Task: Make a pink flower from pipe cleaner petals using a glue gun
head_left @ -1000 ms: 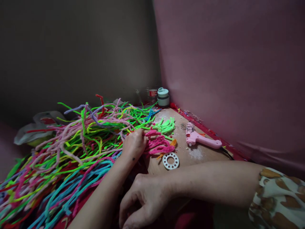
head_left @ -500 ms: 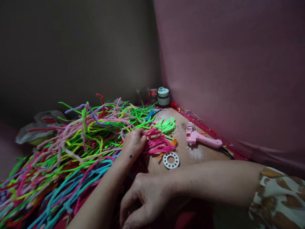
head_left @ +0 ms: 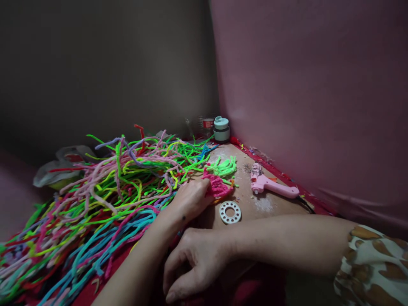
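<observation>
My left hand [head_left: 191,199] reaches across the table with its fingers curled round a bunch of short bright pink pipe cleaner pieces [head_left: 218,185]. Just behind that bunch lies a cluster of neon green pieces [head_left: 225,166]. A white plastic ring with holes [head_left: 230,212] lies flat on the wood right of my left hand. My right hand [head_left: 194,263] rests low in front, fingers bent downwards and close together; what is under them is hidden.
A big tangled heap of long pipe cleaners [head_left: 105,199] in many colours covers the left of the table. A pink glue gun [head_left: 270,183] lies by the pink wall. A small jar [head_left: 221,128] stands in the far corner. A crumpled bag [head_left: 60,168] sits far left.
My left hand has slid right and closed over the pink pieces, gathering them into a tighter bunch. The view has shifted slightly. My right hand stays put.
</observation>
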Action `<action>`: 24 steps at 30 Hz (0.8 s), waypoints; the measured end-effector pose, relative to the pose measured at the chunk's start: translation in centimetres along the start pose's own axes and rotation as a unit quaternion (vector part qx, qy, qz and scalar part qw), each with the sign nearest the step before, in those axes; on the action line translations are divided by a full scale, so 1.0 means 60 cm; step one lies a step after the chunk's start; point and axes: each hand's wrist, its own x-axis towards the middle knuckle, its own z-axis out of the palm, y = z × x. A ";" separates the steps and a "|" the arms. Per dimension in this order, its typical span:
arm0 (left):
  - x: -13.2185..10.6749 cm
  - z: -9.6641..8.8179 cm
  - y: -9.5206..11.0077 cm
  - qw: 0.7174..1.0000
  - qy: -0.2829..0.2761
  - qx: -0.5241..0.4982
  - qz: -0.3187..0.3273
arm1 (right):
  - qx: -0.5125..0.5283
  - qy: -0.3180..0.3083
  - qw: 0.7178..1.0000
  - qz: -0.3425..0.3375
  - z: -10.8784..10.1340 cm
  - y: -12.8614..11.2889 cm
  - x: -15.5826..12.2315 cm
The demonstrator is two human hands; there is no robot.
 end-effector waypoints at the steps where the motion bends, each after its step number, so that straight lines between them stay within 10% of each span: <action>1: 0.002 0.002 0.000 1.000 0.001 0.005 -0.005 | 0.001 0.002 1.000 -0.001 0.000 0.001 0.000; 10: 0.002 0.004 0.004 0.997 0.035 -0.044 -0.043 | -0.004 0.017 1.000 0.014 0.001 0.001 -0.003; 17: -0.063 -0.077 -0.065 0.969 0.119 -0.201 -0.076 | 0.035 0.010 0.998 0.047 0.002 -0.009 -0.005; 24: -0.167 -0.088 -0.129 0.976 -0.007 -0.157 -0.148 | 0.036 0.012 0.997 0.068 0.001 -0.021 -0.004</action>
